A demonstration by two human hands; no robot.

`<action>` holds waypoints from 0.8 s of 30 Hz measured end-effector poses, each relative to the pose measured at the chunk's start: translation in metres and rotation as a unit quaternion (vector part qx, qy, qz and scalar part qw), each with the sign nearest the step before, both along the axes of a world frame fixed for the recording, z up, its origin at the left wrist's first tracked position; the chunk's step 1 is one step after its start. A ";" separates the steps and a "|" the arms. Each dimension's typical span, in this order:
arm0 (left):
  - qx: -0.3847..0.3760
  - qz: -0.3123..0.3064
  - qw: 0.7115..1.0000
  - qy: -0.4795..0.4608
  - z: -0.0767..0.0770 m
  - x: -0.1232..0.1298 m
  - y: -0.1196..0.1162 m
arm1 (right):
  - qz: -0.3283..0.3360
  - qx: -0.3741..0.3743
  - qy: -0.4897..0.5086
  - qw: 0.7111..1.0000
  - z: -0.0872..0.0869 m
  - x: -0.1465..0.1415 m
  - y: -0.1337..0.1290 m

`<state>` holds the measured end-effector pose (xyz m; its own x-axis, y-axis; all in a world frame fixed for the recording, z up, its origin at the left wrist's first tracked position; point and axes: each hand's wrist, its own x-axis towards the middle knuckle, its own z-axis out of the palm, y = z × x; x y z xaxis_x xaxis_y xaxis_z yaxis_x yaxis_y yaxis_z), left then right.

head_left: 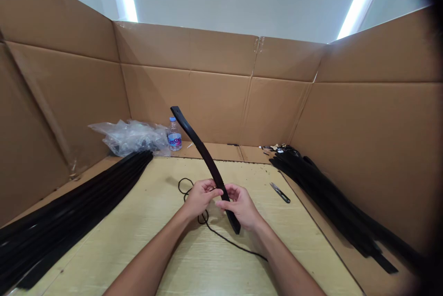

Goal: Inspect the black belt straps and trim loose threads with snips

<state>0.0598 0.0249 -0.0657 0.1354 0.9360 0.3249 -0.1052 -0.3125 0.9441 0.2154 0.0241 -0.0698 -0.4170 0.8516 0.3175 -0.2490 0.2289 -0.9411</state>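
A long, slightly curved black strap (201, 146) is held up at a slant above the table, its upper end leaning left. My left hand (202, 198) is closed at the strap's left edge, thumb and fingers pinched together against it. From the right, my right hand (242, 204) grips the lower part, fingers behind and thumb in front. A thin black cord (226, 239) lies loosely looped on the table under my hands and runs off beneath my right forearm. Whether the cord's other end is in my left fingers is hidden.
Black strips (86, 204) are piled at the left, and another black bundle (332, 199) lies at the right. Thread snips (280, 192) rest on the table (304, 236). Behind stand a water bottle (175, 137) and clear plastic bags (133, 137). Cardboard walls (214, 102) enclose the workspace.
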 end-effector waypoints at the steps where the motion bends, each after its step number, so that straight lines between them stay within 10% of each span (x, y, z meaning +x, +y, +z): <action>1: -0.001 0.001 1.000 0.003 0.000 0.000 0.000 | -0.004 -0.004 0.007 1.000 0.000 0.000 0.000; 10: -0.044 -0.097 0.993 -0.056 0.007 0.007 -0.009 | 0.034 -0.050 0.028 0.998 0.004 0.004 -0.003; 24: -0.048 -0.038 0.997 -0.043 0.017 0.013 -0.020 | -0.025 -0.091 0.028 0.995 0.011 -0.001 -0.008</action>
<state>0.0731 0.0044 -0.0485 0.1832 0.9516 0.2467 -0.2061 -0.2082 0.9561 0.2148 0.0161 -0.0584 -0.3597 0.9161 0.1770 -0.2944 0.0686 -0.9532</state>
